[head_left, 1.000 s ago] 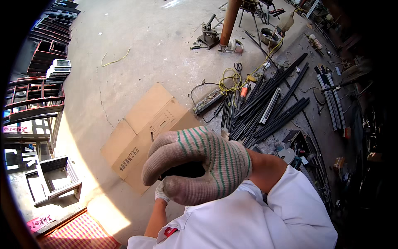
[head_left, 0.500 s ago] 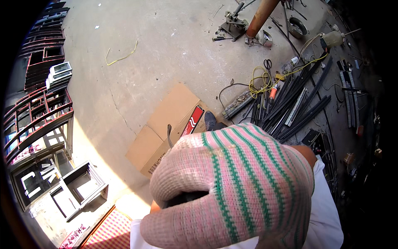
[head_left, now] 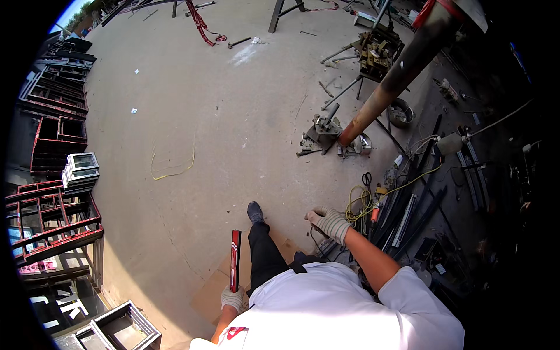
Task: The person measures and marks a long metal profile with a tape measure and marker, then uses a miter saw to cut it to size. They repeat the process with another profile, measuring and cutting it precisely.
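My left hand [head_left: 233, 298] clasps the red bar [head_left: 235, 260] upright, low centre-left; my right hand [head_left: 331, 222] hangs loosely curled and empty, centre-right.

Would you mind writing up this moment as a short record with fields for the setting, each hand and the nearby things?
Setting: outdoor concrete yard, seen from above the person
Left hand: gloved, gripping the lower end of a red and black bar, held upright
Right hand: gloved, empty, fingers spread, reaching out toward the yellow cable
Underfoot: flattened cardboard
Right side: bundle of dark metal bars lying on the ground
Left side: stacked metal frames
Ahead: rusty post
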`<state>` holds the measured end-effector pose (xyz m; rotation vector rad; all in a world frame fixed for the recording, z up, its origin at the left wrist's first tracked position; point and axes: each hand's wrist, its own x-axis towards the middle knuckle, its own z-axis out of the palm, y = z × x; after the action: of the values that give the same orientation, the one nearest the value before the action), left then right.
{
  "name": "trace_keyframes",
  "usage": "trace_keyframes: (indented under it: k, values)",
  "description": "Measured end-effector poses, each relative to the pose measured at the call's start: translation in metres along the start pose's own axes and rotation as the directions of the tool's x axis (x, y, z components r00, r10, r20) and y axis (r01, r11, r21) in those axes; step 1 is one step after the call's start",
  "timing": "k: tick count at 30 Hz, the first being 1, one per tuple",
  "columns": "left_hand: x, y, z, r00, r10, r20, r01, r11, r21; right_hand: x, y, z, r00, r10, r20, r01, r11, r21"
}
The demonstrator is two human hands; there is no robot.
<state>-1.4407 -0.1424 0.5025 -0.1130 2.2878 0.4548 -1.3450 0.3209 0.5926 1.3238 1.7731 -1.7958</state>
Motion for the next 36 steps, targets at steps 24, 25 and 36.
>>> trace_keyframes:
  k: [24, 25, 36]
  values:
    - [0.418, 0.895, -0.233, 0.51, 0.805, 0.302, -0.859, 0.493, 0.139, 0.412, -0.486, -0.208, 0.78, -0.339, -0.526, 0.601, 0.641, 0.477]
    - [0.414, 0.928, -0.232, 0.544, 0.765, 0.344, -0.836, 0.529, 0.145, 0.423, -0.512, -0.225, 0.767, -0.357, -0.532, 0.621, 0.618, 0.481]
    - [0.524, 1.276, -0.241, 0.506, 0.805, 0.309, -0.849, 0.401, 0.345, 0.624, -0.708, -0.451, 0.741, -0.466, -0.484, 0.666, 0.607, 0.435]
